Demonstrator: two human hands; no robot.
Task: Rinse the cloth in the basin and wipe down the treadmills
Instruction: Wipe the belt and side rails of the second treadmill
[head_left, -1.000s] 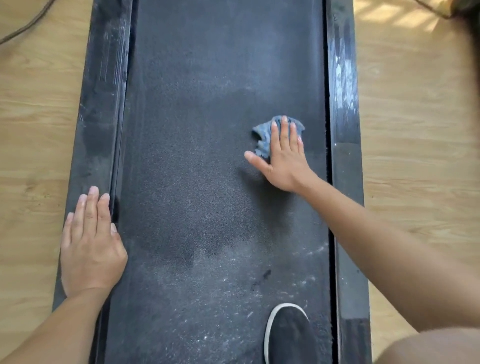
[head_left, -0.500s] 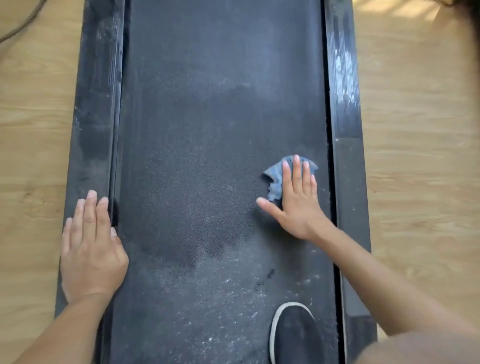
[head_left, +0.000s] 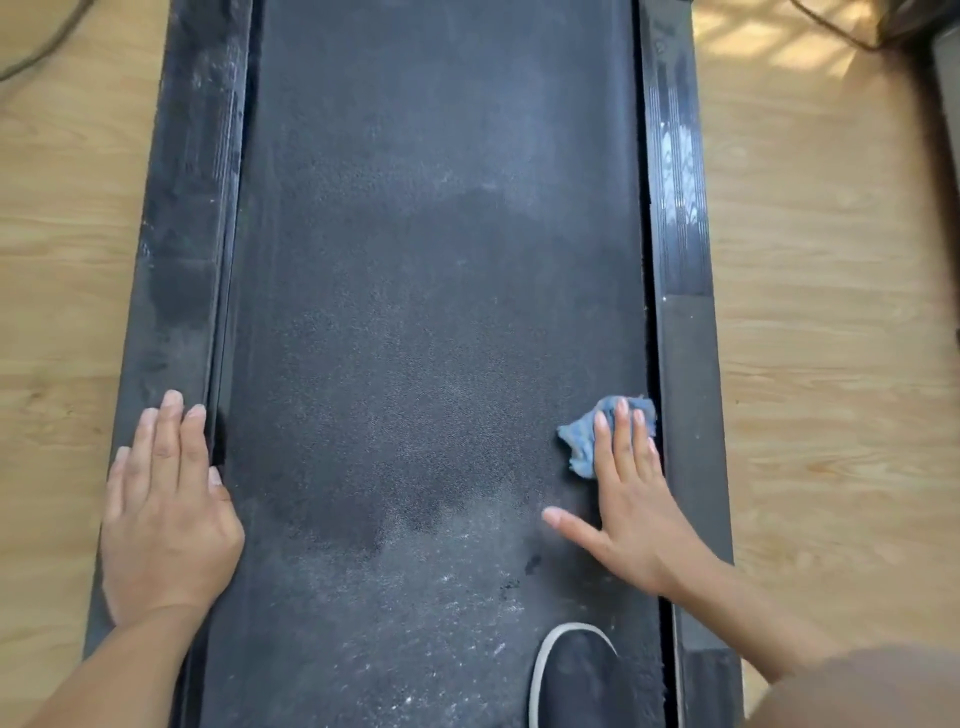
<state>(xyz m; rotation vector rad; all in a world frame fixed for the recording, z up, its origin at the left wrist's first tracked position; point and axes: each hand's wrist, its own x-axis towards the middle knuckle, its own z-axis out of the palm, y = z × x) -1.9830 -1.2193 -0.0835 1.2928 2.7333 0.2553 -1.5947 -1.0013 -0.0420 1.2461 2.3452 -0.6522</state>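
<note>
Half the belt looks wiped dark; grey dust is left at 6 and 12 o'clock. Right grip, flat and unclenched, presses the cloth at 3 o'clock beside the rail; left grip rests flat at 9 o'clock.

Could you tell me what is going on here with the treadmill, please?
A person is wiping the treadmill belt. The right hand presses a blue cloth flat against the belt by its right edge, while the left hand rests flat on the left side rail. The belt's middle looks darker; the near end shows pale dust. A dark shoe stands there.
</note>
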